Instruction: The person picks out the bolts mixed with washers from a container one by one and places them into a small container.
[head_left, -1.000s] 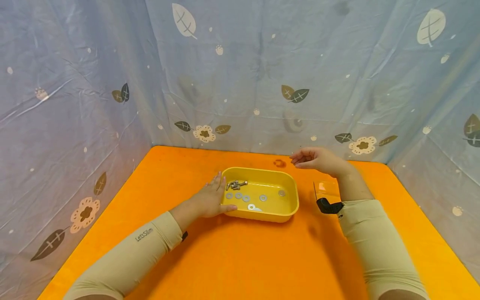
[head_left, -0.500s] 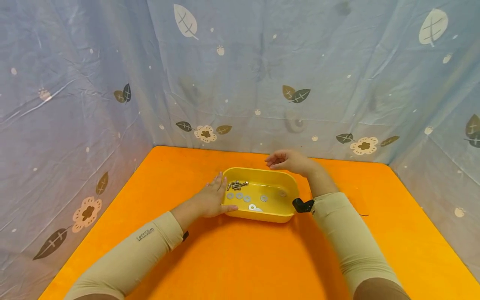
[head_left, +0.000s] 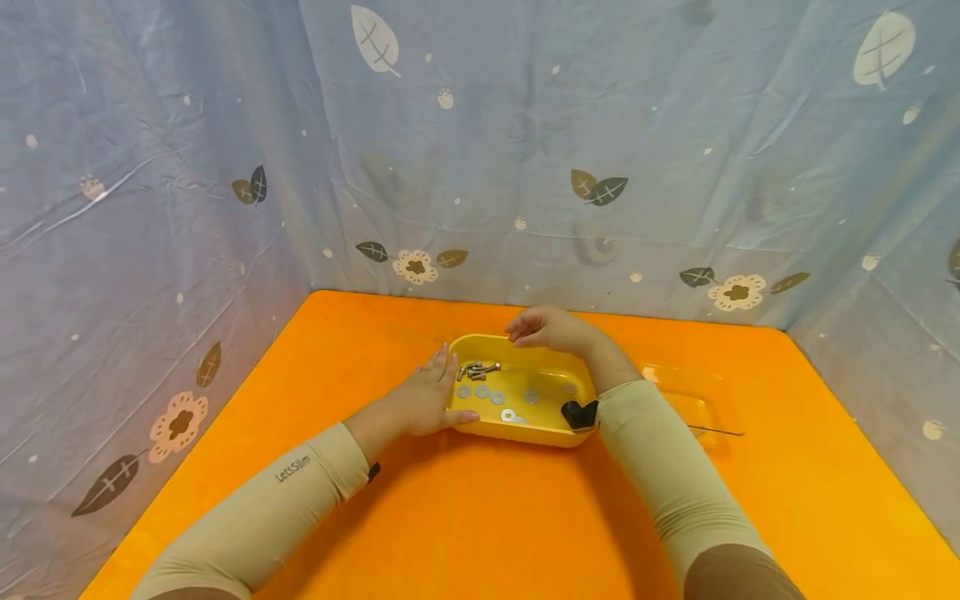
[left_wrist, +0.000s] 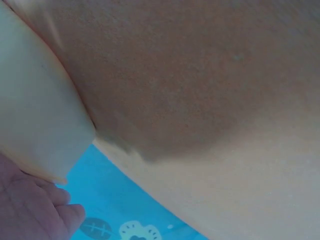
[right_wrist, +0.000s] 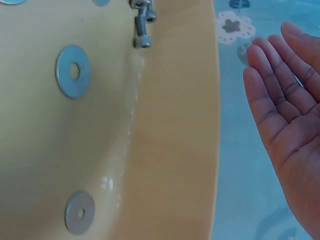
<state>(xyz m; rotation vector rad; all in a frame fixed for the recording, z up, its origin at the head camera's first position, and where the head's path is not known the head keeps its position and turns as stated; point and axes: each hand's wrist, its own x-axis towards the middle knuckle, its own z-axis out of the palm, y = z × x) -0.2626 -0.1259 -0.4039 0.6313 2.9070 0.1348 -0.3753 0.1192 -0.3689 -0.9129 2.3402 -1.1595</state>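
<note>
A yellow plastic bin (head_left: 525,431) sits on the orange table, with a cluster of metal bolts (head_left: 480,370) at its left end. Several flat washers (head_left: 497,398) lie scattered over its floor. My left hand (head_left: 416,404) rests on the bin's left end, fingers straight along the side and thumb over the front rim. Above the far rim hovers my right hand (head_left: 555,328), its fingers loosely bent; in the right wrist view the palm (right_wrist: 300,145) faces the bin wall with nothing in it. Skin fills most of the left wrist view.
To the right of the bin lies a clear plastic tray (head_left: 693,408), partly covered by my right sleeve. A thin dark rod (head_left: 716,431) is at its front. Patterned curtains (head_left: 517,150) hang at the back and sides of the table.
My right hand has moved left from beyond the bin's right end to above its far rim. The clear tray has come into fuller view. My left hand stays put.
</note>
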